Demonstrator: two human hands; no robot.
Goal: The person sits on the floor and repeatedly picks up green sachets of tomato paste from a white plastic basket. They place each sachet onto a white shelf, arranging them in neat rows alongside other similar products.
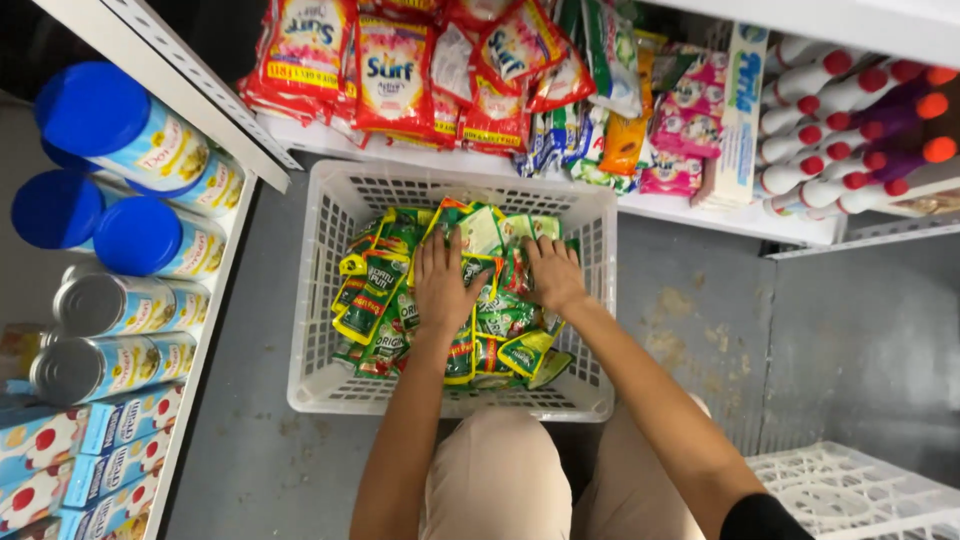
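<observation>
Two bare hands reach down into a white plastic basket (330, 300) that sits on a grey floor (860, 340), seen from above by the person kneeling over it. The basket is piled with small green and yellow sachets (375, 295), lying loose and overlapping. The left hand (443, 283) lies palm down on the middle of the pile, fingers spread wide and pressing on the sachets. The right hand (552, 272) lies just beside it, also palm down, fingers curled a little over the packets; whether it grips any one packet cannot be told. The two hands are near each other but apart.

Behind the basket, a low white shelf (700, 208) holds red sachets (395, 70) in hanging bunches, then mixed green, orange and pink packets (690, 115). Further right on the shelf lie white bottles with red caps (810, 130), stacked on their sides. On the left a second white shelf (200, 100) carries tubs with blue lids (95, 110), silver-topped cans (90, 305) and blue and white boxes (120, 425). A corner of another white crate (850, 490) shows at lower right. The person's beige trousers (500, 480) show at the bottom.
</observation>
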